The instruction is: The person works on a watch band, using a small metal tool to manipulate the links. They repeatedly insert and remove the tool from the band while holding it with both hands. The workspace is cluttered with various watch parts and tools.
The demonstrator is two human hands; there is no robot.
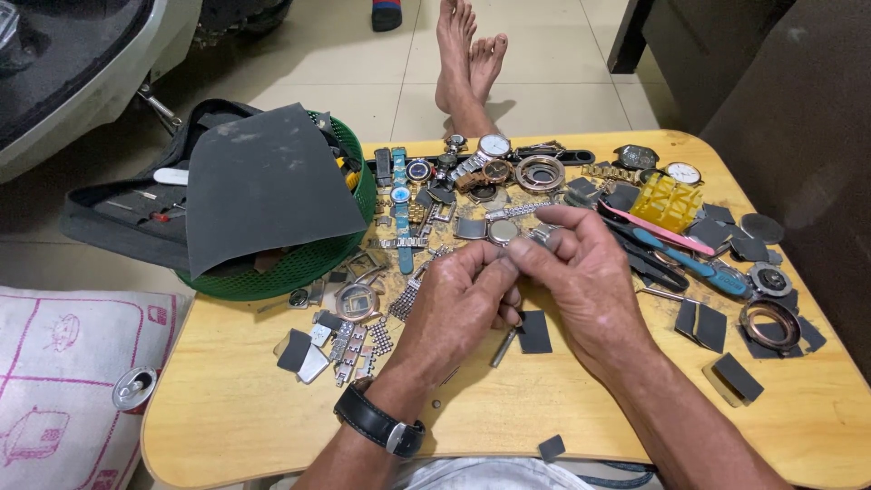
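My left hand (458, 304) and my right hand (581, 272) meet over the middle of a low wooden table (236, 408). Their fingertips pinch one small metal watch part (502, 257) between them; its shape is mostly hidden by the fingers. A black watch is strapped on my left wrist (379, 419). Right behind the fingers lies a silver watch case (502, 230) among loose metal bracelet links (356, 343). A small metal pin tool (504, 346) lies under my hands beside a dark square of sandpaper (534, 331).
A green mesh basket (318, 263) covered by a grey sandpaper sheet (263, 181) stands at the left. Several watches (494, 145) line the far edge. A yellow plastic holder (667, 201), pink and blue tools (676, 245), and a round bezel (769, 324) lie right. My bare feet (467, 54) stretch beyond the table.
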